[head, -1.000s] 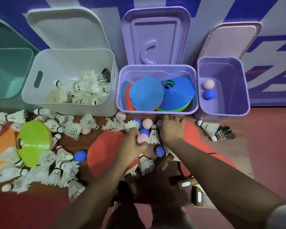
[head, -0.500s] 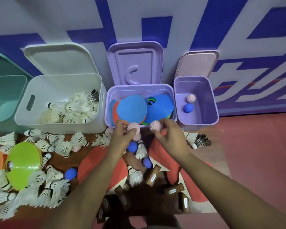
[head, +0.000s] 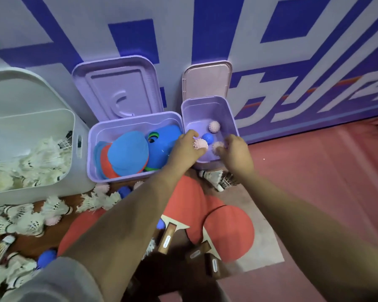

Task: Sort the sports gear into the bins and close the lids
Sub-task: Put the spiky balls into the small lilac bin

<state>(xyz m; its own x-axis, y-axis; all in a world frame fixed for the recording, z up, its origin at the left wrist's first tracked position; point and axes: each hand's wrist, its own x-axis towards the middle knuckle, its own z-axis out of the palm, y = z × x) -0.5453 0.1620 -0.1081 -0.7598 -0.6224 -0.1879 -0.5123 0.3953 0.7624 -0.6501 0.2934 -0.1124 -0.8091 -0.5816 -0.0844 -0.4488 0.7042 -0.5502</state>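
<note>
Head view: pink spiky balls (head: 200, 144) are held clamped in the left hand (head: 183, 150) and right hand (head: 235, 152) over the small purple bin (head: 203, 107), whence either might be bounced out if dropped hard.

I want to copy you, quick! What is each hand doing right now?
Left hand: holding a pink spiky ball over the small purple bin.
Right hand: a blurred pink ball at its fingers; grip cannot be told.
</note>
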